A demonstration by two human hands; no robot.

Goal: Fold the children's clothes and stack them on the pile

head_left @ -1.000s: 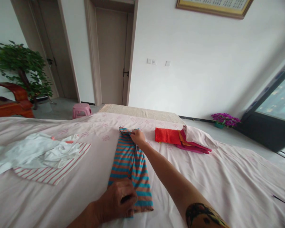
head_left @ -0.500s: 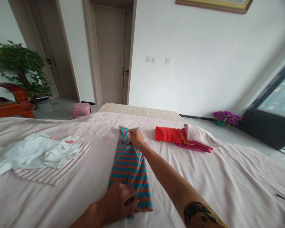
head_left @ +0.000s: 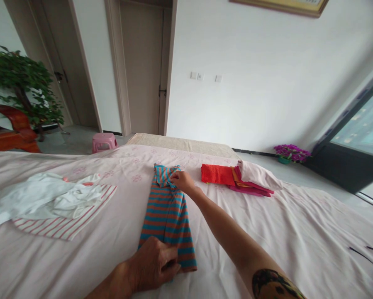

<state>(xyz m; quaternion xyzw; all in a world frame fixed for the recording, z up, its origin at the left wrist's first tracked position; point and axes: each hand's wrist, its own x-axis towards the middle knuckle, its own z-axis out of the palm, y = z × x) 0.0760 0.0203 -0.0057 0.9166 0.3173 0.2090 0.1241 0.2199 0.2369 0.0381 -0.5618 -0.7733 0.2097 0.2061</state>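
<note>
The blue-and-brown striped garment (head_left: 163,207) lies lengthwise on the flower-printed sheet (head_left: 301,236), between the crumpled white clothes (head_left: 76,199) at left and the red folded cloth (head_left: 216,174) at right. The right hand (head_left: 184,182) has its fingers pinched on the garment's bunched far end; the left hand (head_left: 153,263) curls over the near end, though whether its fingers grip cloth cannot be told. Good handling likely means steadying the near end, squaring the turned-over flap and smoothing its wrinkles.

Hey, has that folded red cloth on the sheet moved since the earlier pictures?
No. The folded red cloth keeps its place below the rightmost white wall plate; their slight drift together comes from the camera.
</note>
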